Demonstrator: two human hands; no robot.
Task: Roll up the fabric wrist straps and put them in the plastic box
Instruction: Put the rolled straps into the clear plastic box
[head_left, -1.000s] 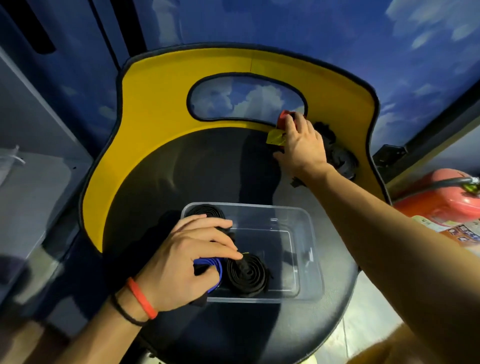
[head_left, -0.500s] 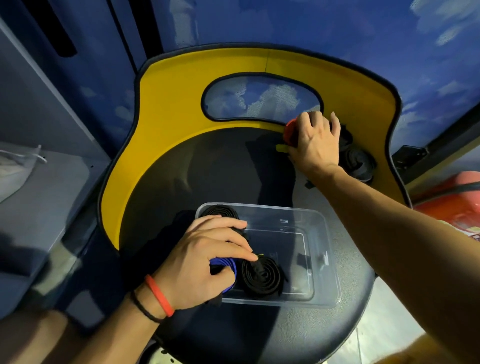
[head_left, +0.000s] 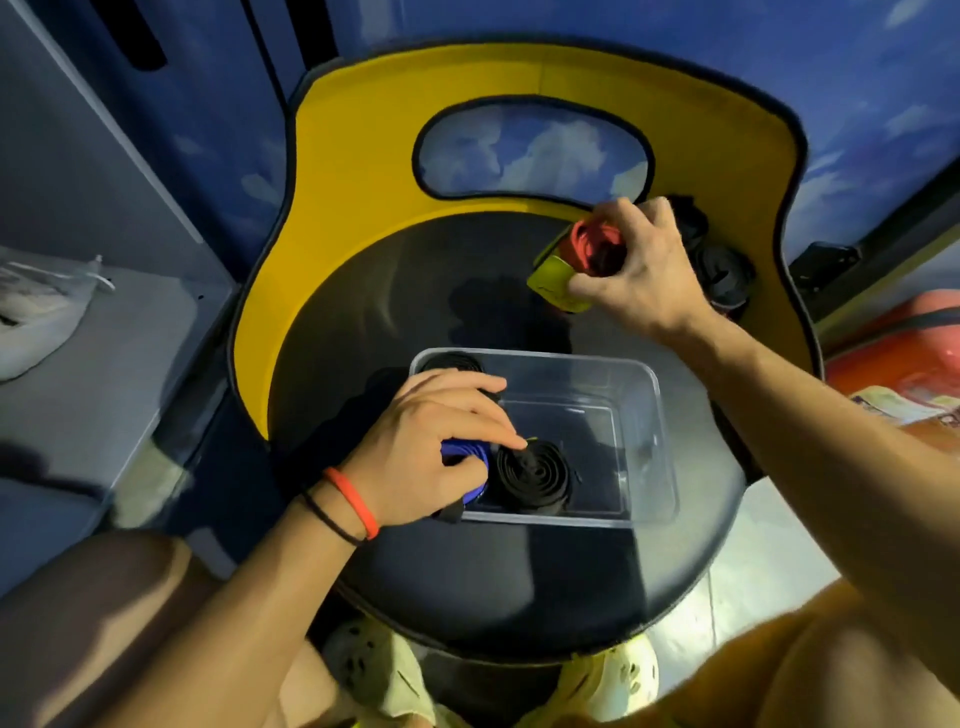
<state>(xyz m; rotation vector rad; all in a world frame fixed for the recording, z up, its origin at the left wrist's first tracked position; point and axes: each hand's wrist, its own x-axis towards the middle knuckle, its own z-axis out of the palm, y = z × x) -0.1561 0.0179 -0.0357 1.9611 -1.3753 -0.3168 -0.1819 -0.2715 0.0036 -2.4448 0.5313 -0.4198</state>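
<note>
While I look down over the black chair seat (head_left: 493, 582), the left grip (head_left: 431, 452), an orange wristband (head_left: 356, 499) at its wrist, is nearest. Its fingers curl round a blue rolled strap (head_left: 470, 457) in the near-left corner of the clear plastic box (head_left: 649, 415). Its index fingertip reaches the black rolled strap (head_left: 532, 475) that sits touching the blue one on the box floor. I see a second black roll (head_left: 452, 362) in the far-left corner, partly hidden by that grip. The box stands mid-seat. Farther back, the right grip (head_left: 639, 265) is raised off the seat and pinches a red rolled strap (head_left: 592, 252) with a yellow-green tab (head_left: 553, 275) hanging from it. Behind it, loose black straps (head_left: 722, 270) lie heaped against the yellow backrest (head_left: 363, 208).
</note>
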